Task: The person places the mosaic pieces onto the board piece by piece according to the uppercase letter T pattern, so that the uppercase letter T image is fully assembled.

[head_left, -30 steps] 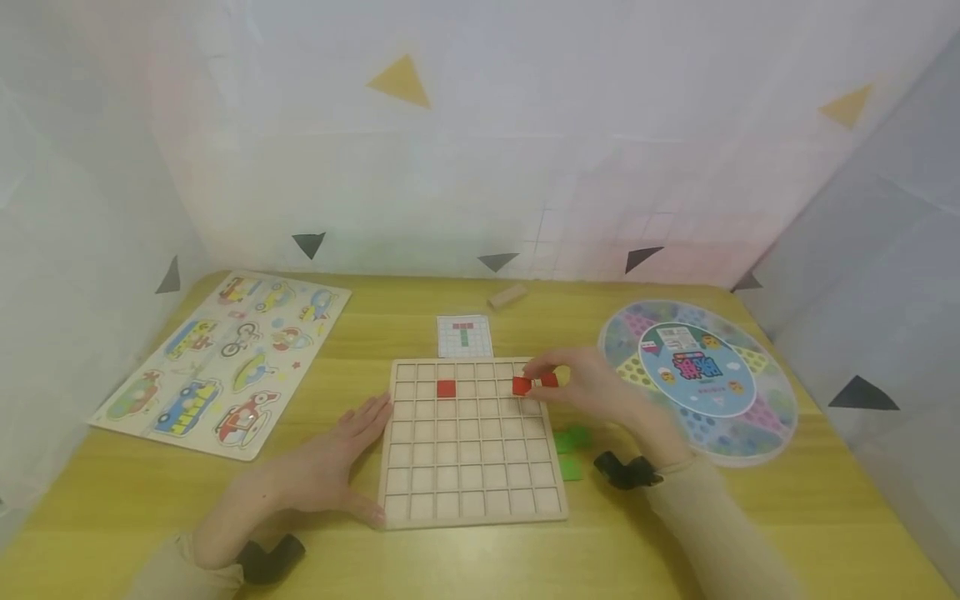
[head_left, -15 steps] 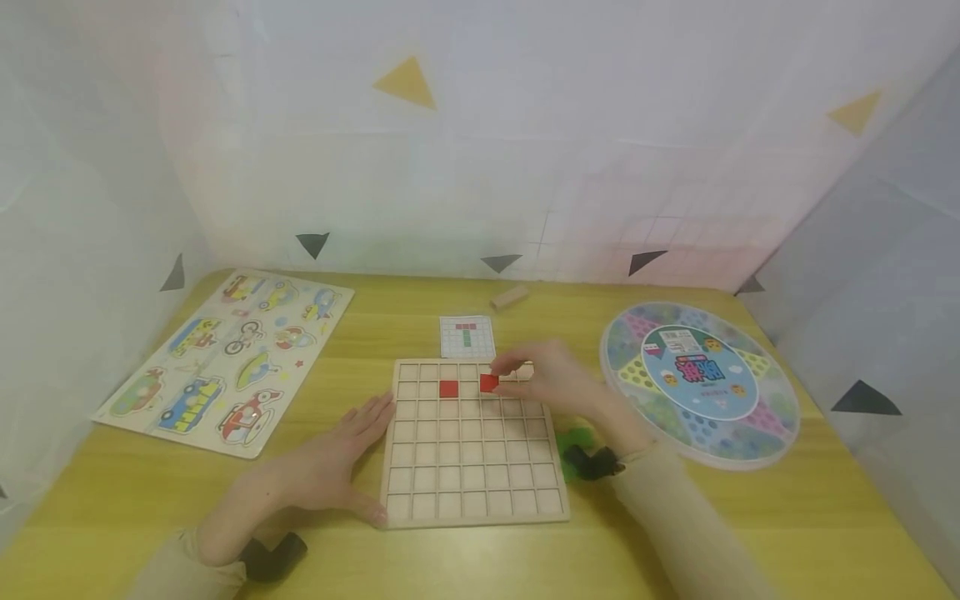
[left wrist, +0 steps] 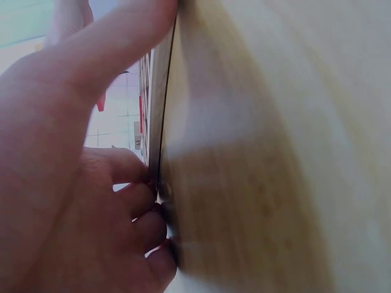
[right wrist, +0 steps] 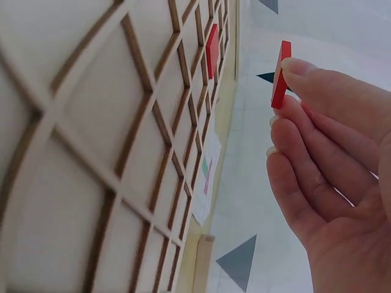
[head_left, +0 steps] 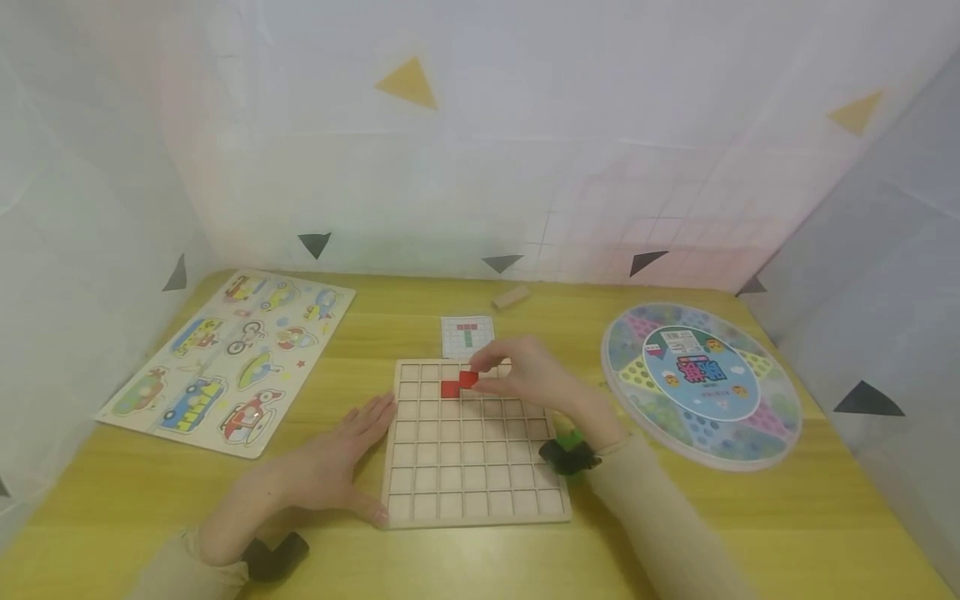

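My right hand pinches a red square tile between thumb and fingers, over the upper part of a wooden grid board. In the right wrist view the held tile is tilted on edge, apart from the board. A speck of red shows behind the fingers there, mostly hidden. Another red tile lies in a cell in the board's second row, just left of the held one. My left hand rests on the table with thumb and fingertips spread against the board's left edge; the left wrist view shows the fingers touching it.
A pattern card with a red and green T lies behind the board, near a small wooden block. Green tiles sit right of the board, partly hidden. A picture puzzle lies left, a round game board right.
My right hand has carried the red tile leftward from the board's right side to beside the lying red tile. The left hand keeps its place at the edge.
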Tool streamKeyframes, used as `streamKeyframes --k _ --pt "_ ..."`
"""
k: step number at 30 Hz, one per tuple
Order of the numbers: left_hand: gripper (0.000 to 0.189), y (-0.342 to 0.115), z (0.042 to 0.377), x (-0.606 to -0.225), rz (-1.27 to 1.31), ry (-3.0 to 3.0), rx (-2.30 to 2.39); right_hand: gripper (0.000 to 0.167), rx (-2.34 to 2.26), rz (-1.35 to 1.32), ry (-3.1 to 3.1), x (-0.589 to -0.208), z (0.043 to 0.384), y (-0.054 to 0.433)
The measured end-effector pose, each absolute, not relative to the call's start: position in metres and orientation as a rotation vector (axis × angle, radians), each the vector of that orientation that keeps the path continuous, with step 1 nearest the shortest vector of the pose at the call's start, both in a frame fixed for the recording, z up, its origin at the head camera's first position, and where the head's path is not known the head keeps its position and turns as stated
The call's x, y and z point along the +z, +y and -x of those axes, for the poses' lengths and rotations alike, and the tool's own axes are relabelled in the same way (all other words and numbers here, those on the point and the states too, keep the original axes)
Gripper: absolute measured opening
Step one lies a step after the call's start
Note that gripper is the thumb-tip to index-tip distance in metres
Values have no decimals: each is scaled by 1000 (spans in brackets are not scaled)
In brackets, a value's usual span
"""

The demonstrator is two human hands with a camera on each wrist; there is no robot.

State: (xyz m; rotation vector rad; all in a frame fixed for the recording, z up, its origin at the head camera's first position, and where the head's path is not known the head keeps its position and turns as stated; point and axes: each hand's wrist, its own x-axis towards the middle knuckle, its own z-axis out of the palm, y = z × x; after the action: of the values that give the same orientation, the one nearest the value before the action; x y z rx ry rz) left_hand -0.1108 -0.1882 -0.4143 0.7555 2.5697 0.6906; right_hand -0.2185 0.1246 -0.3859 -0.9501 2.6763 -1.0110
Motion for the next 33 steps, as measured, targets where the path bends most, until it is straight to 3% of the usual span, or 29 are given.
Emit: streamKeyframes --k 33 --pt "138 -187 111 -415 -754 2565 707 29 -1007 758 2637 -404 221 120"
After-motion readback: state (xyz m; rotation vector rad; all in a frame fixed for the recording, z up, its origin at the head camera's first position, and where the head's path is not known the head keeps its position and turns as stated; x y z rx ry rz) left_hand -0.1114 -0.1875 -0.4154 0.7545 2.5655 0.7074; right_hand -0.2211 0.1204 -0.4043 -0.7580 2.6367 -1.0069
